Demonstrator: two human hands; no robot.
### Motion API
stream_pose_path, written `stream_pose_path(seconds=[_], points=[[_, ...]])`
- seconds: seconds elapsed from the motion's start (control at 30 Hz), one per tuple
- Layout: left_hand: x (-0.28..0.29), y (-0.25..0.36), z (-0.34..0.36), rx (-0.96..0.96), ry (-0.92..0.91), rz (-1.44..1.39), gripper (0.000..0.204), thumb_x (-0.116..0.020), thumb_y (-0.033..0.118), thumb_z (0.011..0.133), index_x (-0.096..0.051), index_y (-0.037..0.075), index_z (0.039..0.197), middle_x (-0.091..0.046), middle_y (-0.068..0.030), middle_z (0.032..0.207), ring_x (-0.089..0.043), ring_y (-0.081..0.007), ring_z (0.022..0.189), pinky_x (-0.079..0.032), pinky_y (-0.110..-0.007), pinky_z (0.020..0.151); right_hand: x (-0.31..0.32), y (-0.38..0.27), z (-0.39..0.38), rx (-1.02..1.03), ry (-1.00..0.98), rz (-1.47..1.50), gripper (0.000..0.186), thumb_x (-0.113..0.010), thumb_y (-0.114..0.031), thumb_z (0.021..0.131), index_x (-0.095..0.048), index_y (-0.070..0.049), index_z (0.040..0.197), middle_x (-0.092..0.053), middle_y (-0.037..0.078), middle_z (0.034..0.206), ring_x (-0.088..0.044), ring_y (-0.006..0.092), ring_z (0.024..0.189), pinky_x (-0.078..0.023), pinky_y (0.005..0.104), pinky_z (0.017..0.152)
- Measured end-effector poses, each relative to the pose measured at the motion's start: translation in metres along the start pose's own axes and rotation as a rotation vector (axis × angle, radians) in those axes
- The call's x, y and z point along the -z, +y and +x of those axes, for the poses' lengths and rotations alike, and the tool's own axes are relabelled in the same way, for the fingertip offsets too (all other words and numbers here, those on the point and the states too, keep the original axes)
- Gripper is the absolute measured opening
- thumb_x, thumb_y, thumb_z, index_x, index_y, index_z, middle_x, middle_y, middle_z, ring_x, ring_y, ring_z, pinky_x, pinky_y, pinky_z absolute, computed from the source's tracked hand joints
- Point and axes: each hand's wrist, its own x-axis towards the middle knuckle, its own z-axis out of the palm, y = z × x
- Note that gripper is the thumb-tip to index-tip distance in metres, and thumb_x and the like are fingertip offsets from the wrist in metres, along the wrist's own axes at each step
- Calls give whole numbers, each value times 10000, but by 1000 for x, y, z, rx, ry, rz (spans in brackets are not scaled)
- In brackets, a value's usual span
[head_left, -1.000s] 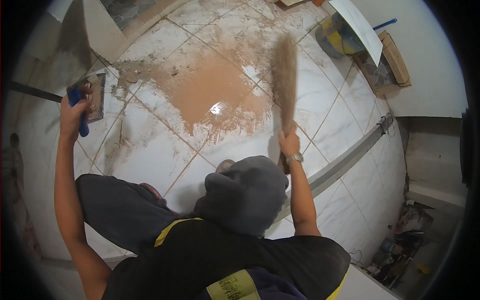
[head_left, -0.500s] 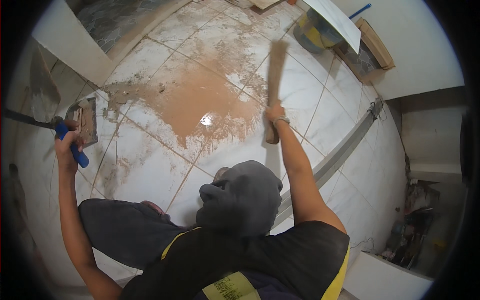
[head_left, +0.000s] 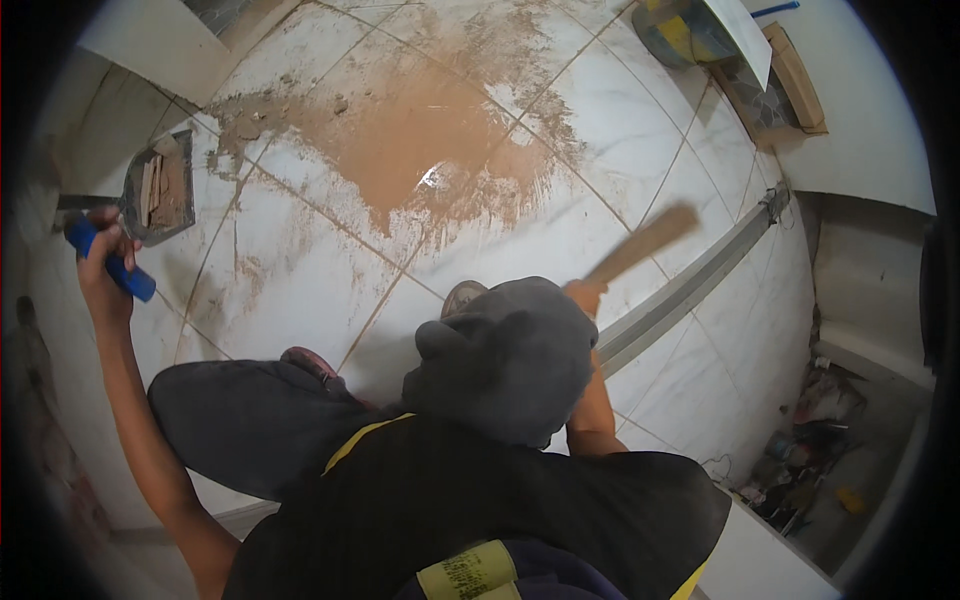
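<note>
My left hand is closed around a blue handle at the left. Close by that hand lies a dustpan holding thin wood-coloured strips and brown dust. A dark bar shows beside the handle; whether the handle joins the pan I cannot tell. My right hand, partly behind my knee, grips a short tan hand broom, its flared end blurred and pointing up and right above the floor. Ahead of me, reddish-brown dust is spread over white tiles, with grey crumbs at its left.
A long grey metal bar lies across the tiles at my right. Far right stand a dark bucket with yellow, a white panel and a cardboard piece. A cluttered heap sits lower right. My shoes are beneath me.
My right hand has drawn the broom back toward my knee, and the broom has swung from upright to slanting right. The view has shifted, so the dust patch sits higher. My left hand keeps its grip.
</note>
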Motion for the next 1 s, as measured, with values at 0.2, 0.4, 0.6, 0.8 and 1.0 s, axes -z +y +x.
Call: stream_pose_path(seconds=[0.2,0.4,0.6,0.8,1.0], points=[[-37,16,-6,-26,-89,2,342,-623,194,837,-587,-6,1112,-477,-5,673,-446,-97,566,-455,-283,686,-23,-119,-59,323,-228,-281,740,-517,-309,915,-227,74,1478,-695,275,1002,-680,447,940,-543,521,815],[-33,23,-24,-55,-111,107,319,-634,214,807,-639,0,1043,-557,-33,646,-506,-100,534,-391,-251,508,21,-190,-61,860,-205,-20,690,-620,-386,888,-361,-22,1414,-712,242,842,-705,424,781,-548,510,670],[7,27,-44,-103,82,204,328,-654,249,820,-625,6,1039,-534,-21,626,-486,-94,534,-423,-261,557,64,-191,-20,816,-200,234,460,-646,-264,832,-538,11,1184,-695,249,873,-698,349,746,-538,443,682],[-8,42,-37,-88,93,-33,175,-649,72,795,-642,-25,940,-621,-83,696,-584,-146,551,-465,-270,507,43,-181,-89,1359,-464,-189,512,-661,-444,904,-571,-24,1182,-688,226,776,-686,411,735,-522,475,643],[-10,48,-42,-164,165,76,160,-695,105,779,-659,-16,879,-607,-47,648,-550,-126,501,-436,-270,467,-44,-192,-239,1788,-874,-630,577,-578,-522,924,-513,-79,1288,-704,237,914,-695,408,808,-556,492,708]])
